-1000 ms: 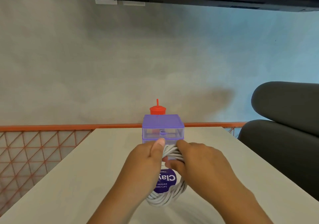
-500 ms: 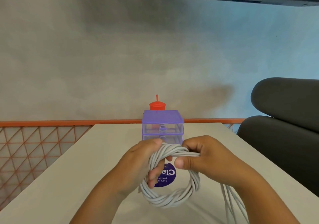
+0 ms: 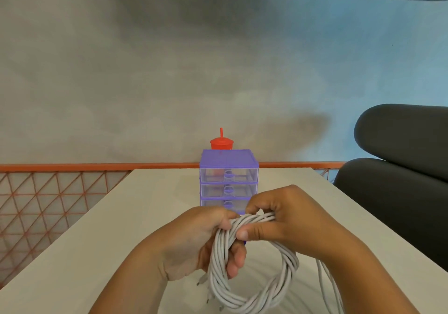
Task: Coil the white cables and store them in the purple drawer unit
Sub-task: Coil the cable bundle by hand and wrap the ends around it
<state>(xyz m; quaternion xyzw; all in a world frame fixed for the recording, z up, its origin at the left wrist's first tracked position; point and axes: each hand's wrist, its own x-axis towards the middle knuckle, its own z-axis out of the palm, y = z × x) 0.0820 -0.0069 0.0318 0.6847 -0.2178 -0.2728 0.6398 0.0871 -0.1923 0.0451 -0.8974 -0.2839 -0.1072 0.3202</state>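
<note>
Pale table (image 3: 97,241) fills the lower part of the view, with a grey wall behind and a dark chair (image 3: 400,168) at the right. Both hands hold the white cables (image 3: 254,296) above the table, near the person. The bundle is already wound into a twisted ring. The left hand (image 3: 191,241) has its fingers curled around the left side of the ring. The right hand (image 3: 293,219) pinches the top of it between thumb and fingers.

I judge the coiling mostly done but not finished, because loose strands (image 3: 329,287) run from under the right wrist out of the bottom edge. The storing is not yet begun: the purple drawer unit (image 3: 229,168) stands further back on the table with all three drawers closed.

How long the loose strands are is cut off. The right hand covers part of the lowest drawer. A red cup (image 3: 221,143) stands half hidden behind the unit, and I cannot tell what the drawers contain.
</note>
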